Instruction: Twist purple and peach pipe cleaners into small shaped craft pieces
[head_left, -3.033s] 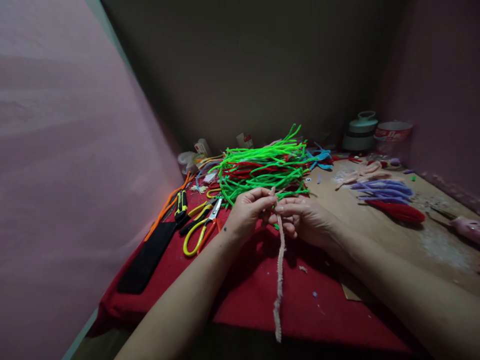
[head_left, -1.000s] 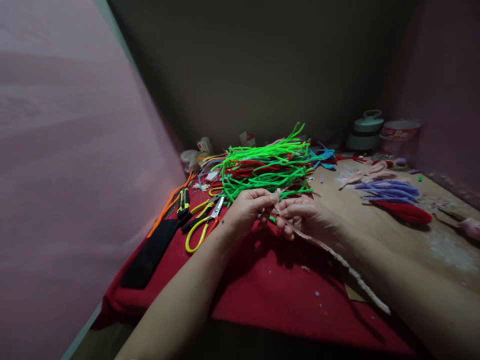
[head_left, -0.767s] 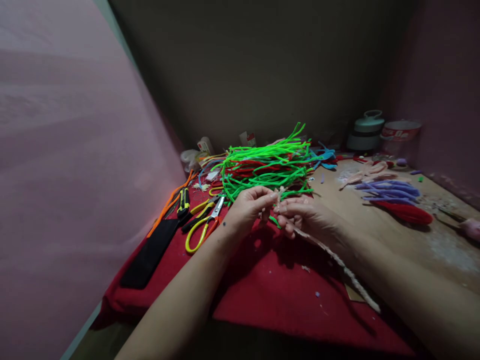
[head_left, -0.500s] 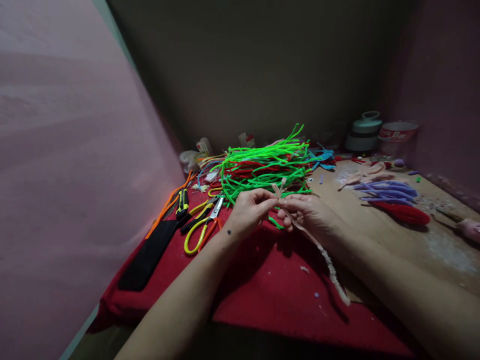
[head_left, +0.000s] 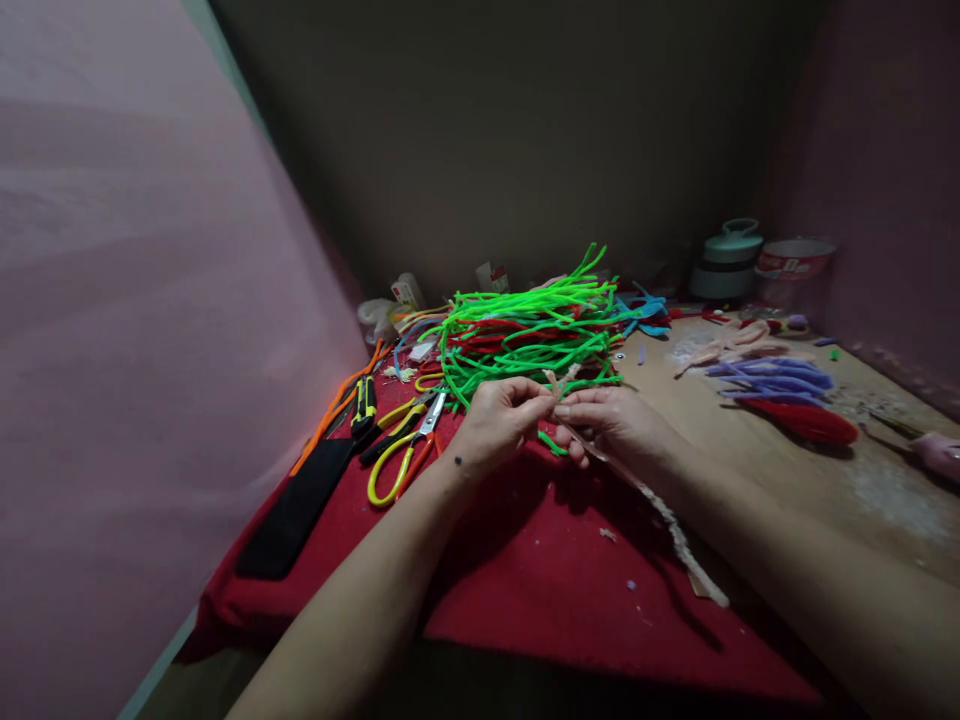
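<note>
Left hand [head_left: 496, 424] and right hand [head_left: 616, 424] in a pinch on a fuzzy pink stick [head_left: 671, 522], maybe two together.

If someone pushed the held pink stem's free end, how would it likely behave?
The pink stem probably bends yet holds shape: its tail curves outward rather than hanging. It looks light, being thin and fuzzy. Its rough surface likely resists slipping.

Teal-topped container [head_left: 726, 265] beside red-banded tub [head_left: 793, 267]
</note>
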